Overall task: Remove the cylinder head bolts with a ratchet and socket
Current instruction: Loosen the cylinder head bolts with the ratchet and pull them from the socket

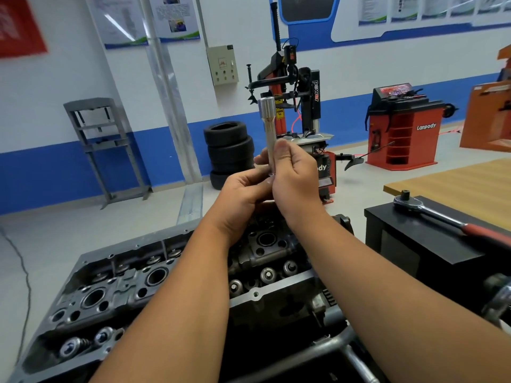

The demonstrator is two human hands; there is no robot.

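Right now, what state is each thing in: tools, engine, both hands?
Extension bar: held upright above the engine, off the ratchet.
Left hand: grips the bar's lower end.
Right hand: grips the bar's shaft.
Ratchet: lying unheld on the black box, drive square up.
Cylinder head: cover off, valve springs exposed.
Tyres: stacked on the floor.

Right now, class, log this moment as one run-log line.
both hands: left hand and right hand hold extension bar upright | ratchet: lying on black box | cylinder head: untouched
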